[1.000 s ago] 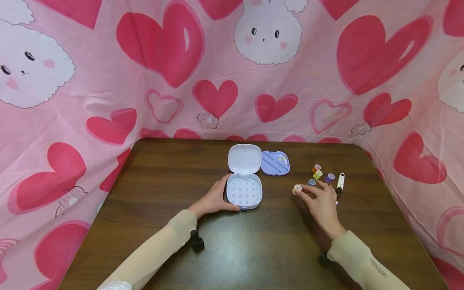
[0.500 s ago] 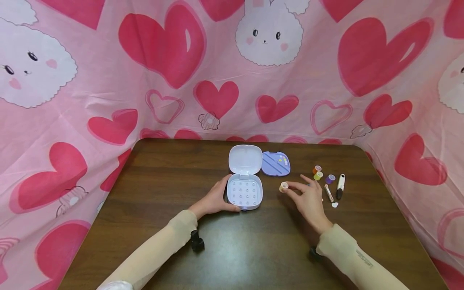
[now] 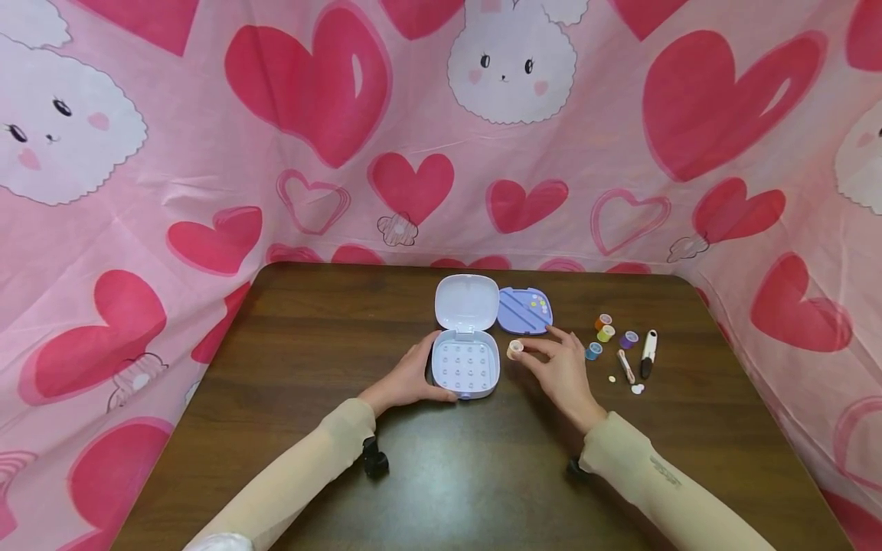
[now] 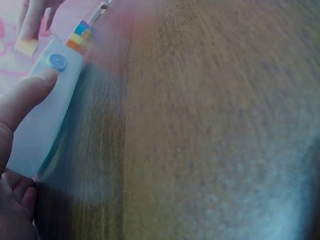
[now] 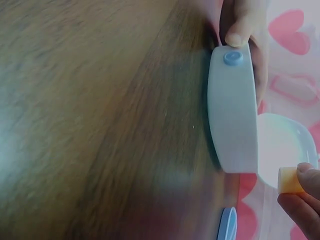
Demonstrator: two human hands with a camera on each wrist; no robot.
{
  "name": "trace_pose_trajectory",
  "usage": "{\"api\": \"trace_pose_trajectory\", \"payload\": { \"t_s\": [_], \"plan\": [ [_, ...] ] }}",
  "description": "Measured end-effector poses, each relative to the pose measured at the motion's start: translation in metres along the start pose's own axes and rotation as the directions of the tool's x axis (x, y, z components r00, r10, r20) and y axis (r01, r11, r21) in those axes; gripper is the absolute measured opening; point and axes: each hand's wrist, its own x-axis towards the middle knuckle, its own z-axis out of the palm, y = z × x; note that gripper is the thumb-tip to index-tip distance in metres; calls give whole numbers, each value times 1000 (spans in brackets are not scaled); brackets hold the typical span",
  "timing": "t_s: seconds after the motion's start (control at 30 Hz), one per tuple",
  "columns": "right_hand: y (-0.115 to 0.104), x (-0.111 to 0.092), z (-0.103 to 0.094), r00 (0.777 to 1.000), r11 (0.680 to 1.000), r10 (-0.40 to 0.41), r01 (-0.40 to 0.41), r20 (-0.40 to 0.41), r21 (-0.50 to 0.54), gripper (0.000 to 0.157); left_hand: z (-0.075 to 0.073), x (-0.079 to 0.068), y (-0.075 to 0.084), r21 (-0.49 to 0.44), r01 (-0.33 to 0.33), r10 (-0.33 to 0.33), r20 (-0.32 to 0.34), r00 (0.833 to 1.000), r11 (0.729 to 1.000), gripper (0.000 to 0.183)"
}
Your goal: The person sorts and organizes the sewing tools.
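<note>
My left hand (image 3: 408, 375) grips the left side of an open, pale blue-white sewing box (image 3: 482, 392), its thumb near the round blue latch (image 5: 233, 58) in the right wrist view. Rows of small pegs cover the box's floor, and its lid (image 3: 466, 302) stands tipped back. Between thumb and fingers my right hand (image 3: 561, 373) pinches a cream thread spool (image 3: 514, 350), held just right of the box. In the right wrist view this spool (image 5: 288, 181) shows pale orange, above table level.
A lilac tray (image 3: 520, 320) with small buttons lies behind the right hand. Farther right are orange (image 3: 603, 321), yellow-green (image 3: 606, 334), purple (image 3: 629, 340) and blue spools (image 3: 594, 351). Beside them lie a white-and-black tool (image 3: 648, 354), a small whitish bundle (image 3: 625, 366) and white discs (image 3: 637, 389).
My right hand has carried the cream spool leftward from the other spools to beside the box, uncovering the blue spool and small items. My left hand has stayed on the box.
</note>
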Motion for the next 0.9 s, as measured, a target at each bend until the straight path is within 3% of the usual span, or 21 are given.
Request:
{"api": "trace_pose_trajectory", "payload": {
  "t_s": [0.3,0.6,0.9],
  "plan": [
    [-8,8,9,999,1000,-24,24,33,15,30,0,-1,1,1,10,-10,1,1000,1000,127],
    [-17,17,18,994,999,28,-31,103,30,31,0,-2,2,1,14,-14,5,1000,1000,126],
    [-23,23,31,991,999,28,-30,129,14,31,-1,-2,2,8,11,-11,8,1000,1000,126]
  ]
}}
